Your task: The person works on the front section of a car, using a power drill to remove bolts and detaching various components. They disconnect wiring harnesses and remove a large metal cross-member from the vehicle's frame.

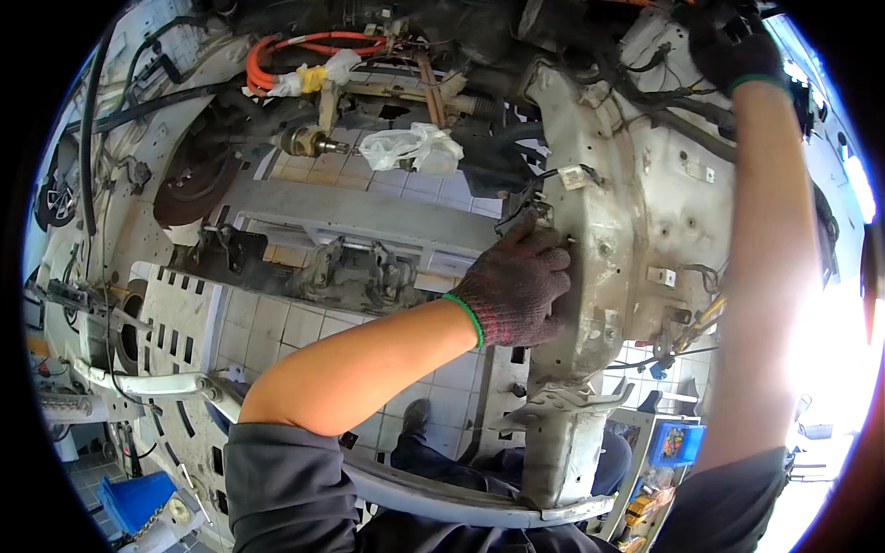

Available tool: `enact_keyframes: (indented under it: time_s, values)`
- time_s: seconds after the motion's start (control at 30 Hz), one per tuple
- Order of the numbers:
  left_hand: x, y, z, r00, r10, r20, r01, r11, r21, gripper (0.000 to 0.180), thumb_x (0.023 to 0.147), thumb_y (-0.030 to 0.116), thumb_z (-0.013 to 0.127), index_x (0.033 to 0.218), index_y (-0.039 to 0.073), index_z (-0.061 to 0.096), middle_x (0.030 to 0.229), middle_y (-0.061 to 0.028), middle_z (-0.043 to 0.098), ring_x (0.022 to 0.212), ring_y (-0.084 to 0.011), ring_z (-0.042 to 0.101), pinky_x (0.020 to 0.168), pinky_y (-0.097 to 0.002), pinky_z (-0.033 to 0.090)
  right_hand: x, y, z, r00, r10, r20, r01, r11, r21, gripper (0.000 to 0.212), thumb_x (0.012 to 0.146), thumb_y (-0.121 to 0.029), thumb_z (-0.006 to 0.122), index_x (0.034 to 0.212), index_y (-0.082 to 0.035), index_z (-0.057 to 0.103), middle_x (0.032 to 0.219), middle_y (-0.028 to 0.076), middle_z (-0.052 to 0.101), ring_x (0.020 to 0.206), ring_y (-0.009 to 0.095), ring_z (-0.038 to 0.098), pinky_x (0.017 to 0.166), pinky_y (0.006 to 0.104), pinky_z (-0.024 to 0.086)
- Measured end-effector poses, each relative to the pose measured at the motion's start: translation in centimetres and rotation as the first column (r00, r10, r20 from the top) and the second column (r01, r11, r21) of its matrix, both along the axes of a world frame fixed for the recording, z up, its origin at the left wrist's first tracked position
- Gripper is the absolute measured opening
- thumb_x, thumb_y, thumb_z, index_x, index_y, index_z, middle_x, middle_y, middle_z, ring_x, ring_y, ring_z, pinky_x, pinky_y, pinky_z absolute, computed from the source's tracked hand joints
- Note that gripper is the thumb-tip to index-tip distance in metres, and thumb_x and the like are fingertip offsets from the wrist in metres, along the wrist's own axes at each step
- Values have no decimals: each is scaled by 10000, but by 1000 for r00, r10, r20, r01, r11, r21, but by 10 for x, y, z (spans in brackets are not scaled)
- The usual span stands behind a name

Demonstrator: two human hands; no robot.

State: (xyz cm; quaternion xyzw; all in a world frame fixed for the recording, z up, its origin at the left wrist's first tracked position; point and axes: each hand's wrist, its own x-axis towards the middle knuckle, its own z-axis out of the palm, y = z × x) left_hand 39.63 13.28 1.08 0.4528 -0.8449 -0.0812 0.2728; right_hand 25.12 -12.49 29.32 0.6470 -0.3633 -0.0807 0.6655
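Down at lower left, blue bin with a chain draped at its rim. Mid-frame, left hand, gloved, fingers together and flat against the pale frame rail, long axis running up-down, nearer of the two. Upper right, right hand, gloved, among black cables; grip unclear. Lower right, blue tray of small parts.

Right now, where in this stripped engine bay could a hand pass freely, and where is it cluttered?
Open gaps: the tiled floor below the grey crossmember, and the tiles left of the plastic bag. Crowded: the top, with orange cables and black wiring near the right hand. The left hand rests on the frame rail.
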Motion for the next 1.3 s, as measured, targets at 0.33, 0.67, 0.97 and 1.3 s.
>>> enact_keyframes:
  time_s: [0.33, 0.67, 0.97, 1.3]
  values:
    - [0, -1, -3, 997, 35, 71, -33, 999, -34, 474, 775, 460, 797, 1098, 116, 757, 1264, -80, 639, 1376, -344, 509, 1298, -574, 263, -50, 4, -87, -288, -502, 815, -945, 286, -158, 514, 1038, -14, 603, 1534, -71, 479, 1288, 158, 716, 1110, 232, 704, 891, 369, 590]
    - [0, -1, 1, 999, 17, 45, -16, 1000, -15, 466, 752, 426, 825, 1091, 114, 756, 1271, -68, 641, 1328, -324, 543, 1243, -507, 362, -78, 44, -131, 388, 516, 764, -777, 629, -31, 501, 1016, 17, 552, 1504, -99, 568, 1269, 170, 752, 1157, 322, 738, 988, 405, 584]
    - [1, 1, 12, 1000, 1, -13, 0, 997, 78, 421, 812, 428, 805, 1076, 103, 758, 1243, -127, 656, 1238, -335, 619, 1109, -495, 501, -94, 62, -176, -447, -383, 808, -870, 396, -293, 329, 1069, -212, 650, 1309, 6, 698, 1183, 128, 770, 1047, 249, 757, 930, 374, 617]
    - [-5, -180, 69, 861, 430, -272, -374, 898, 233, 429, 1019, 364, 574, 1242, 23, 707, 1298, -231, 712, 1182, -407, 691, 1045, -529, 528, -71, 91, -147, -596, -526, 607, -778, 566, -273, 376, 1054, -277, 675, 1294, 9, 716, 1190, 99, 750, 1107, 206, 713, 956, 367, 591]
